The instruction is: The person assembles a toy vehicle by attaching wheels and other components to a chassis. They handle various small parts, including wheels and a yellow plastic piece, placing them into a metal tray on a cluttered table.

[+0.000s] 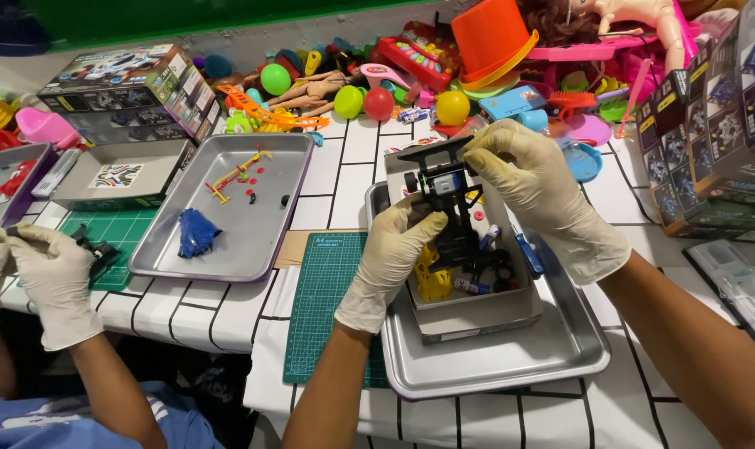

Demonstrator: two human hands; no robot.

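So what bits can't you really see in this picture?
Head view only:
- Little car frame: its middle is covered by the left hand and right hand.
- Small parts in the open box: too tiny and shadowed to tell apart.
- Black piece by the other person's gloved hand: half hidden by that hand.
- Clear case: cut off by the right edge.

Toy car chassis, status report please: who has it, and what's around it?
Both gloved hands, left and right, grip black toy car chassis. Held above parts box in metal tray. Co-worker's gloved hands apart, far left.
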